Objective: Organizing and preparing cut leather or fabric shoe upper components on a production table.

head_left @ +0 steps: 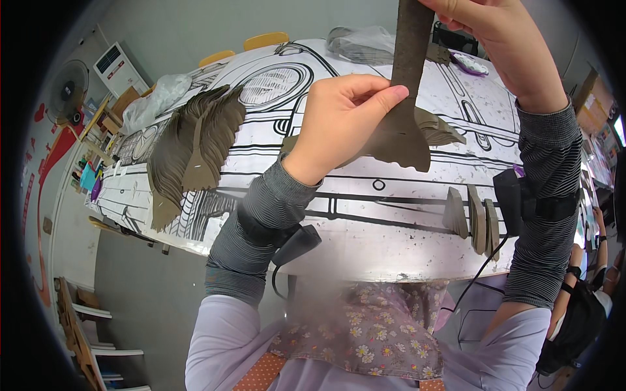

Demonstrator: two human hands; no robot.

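A flat grey-brown cut-out piece (412,58), narrow above and flaring to a wavy lower edge, hangs upright over the table. My left hand (345,117) pinches its left edge midway down between thumb and fingers. Higher up, my right hand (479,29) grips the same piece near its top, which runs out of the picture. Behind it on the table lies a fanned stack of like pieces (438,128), partly hidden by the piece and my left hand. A larger fanned pile of the same wavy-edged pieces (195,143) spreads over the table at the left.
Black line drawings cover the white table (391,254). Small stacks of narrow pieces (479,218) lie near its right front. Plastic-wrapped pieces (360,44) and a purple-edged tray (469,64) stand at the back. Chairs (265,41) line the far side; another person (580,313) is at the right.
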